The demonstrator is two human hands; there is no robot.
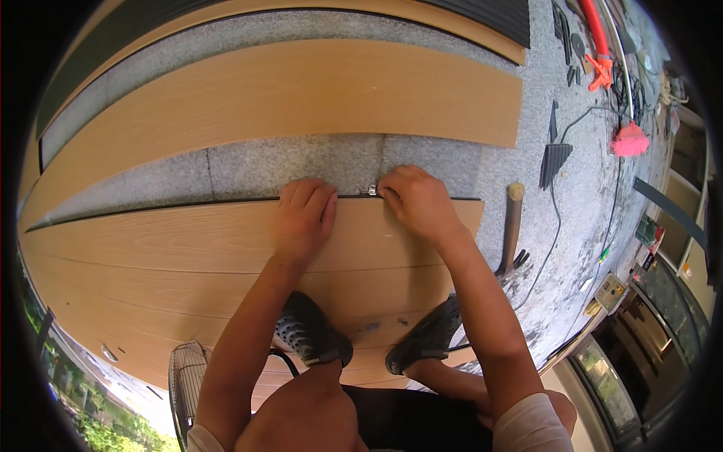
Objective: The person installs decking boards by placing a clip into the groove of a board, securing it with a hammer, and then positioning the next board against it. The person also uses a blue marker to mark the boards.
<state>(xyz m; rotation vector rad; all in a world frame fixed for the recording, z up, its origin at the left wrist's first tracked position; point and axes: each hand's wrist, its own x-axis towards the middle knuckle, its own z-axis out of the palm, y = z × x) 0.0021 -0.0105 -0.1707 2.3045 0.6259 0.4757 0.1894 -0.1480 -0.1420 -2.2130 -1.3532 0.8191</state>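
Observation:
My left hand (303,218) has its fingers curled over the dark far edge of the laid wood-coloured deck board (188,233). To its right, my right hand (416,197) is closed, thumb and fingertips at a small shiny metal clip (372,190) on that same edge. The fingers partly cover the clip, so how it sits in the groove is hard to make out. Beyond both hands, a loose wood-coloured board (316,90) lies across the grey stone floor (301,164), with a strip of floor between it and the laid boards.
A hammer (512,226) lies right of the board ends. Farther right are a black ribbed offcut (556,162), a cable, a pink brush head (631,141) and an orange-red tool (600,68). More boards (452,19) lie at the far side. A fan (187,384) stands near left.

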